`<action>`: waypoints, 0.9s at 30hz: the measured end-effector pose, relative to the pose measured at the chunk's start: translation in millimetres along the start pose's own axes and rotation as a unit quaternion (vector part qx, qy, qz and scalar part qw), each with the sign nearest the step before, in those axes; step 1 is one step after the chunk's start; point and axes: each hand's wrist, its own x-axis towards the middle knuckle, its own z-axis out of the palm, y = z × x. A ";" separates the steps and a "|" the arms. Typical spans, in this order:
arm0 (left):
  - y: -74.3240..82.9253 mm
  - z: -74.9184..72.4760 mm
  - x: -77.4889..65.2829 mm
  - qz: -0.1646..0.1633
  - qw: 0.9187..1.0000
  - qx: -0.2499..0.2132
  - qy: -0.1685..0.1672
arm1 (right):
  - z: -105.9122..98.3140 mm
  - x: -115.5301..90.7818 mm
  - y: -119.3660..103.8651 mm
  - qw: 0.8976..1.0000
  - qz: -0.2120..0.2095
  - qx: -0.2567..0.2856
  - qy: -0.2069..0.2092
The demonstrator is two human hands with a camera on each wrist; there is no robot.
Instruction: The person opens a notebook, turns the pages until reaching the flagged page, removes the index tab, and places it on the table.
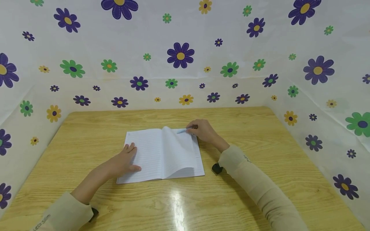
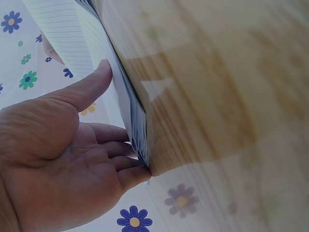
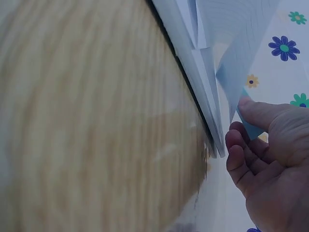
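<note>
An open lined notebook (image 1: 144,157) lies on the wooden table, its right-hand page (image 1: 177,150) lifted and curling up from the top corner. At that corner my right hand (image 1: 202,130) pinches the page between thumb and fingers. A light blue piece (image 3: 251,128) shows under the right thumb; whether it is the page's corner or separate paper I cannot tell. My left hand (image 1: 124,162) rests on the left page with its fingers spread. In the left wrist view, the left hand (image 2: 72,159) has its thumb and fingertips against the notebook's edge (image 2: 135,130).
The wooden table (image 1: 245,128) has a glossy light reflection near its front. White sheets with printed flowers (image 1: 185,32) stand behind the table and along both sides. A small black object (image 1: 216,168) sits at the right cuff, another (image 1: 93,214) at the left cuff.
</note>
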 end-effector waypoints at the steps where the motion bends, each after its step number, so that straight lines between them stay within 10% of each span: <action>1: 0.0 0.2 0.0 0.000 1.000 0.000 0.000 | -0.1 -0.2 0.1 1.000 0.005 -0.001 0.002; 27: 0.6 0.7 0.0 -0.003 1.000 -0.009 -0.003 | -5.9 -2.5 19.4 0.993 0.057 0.076 0.067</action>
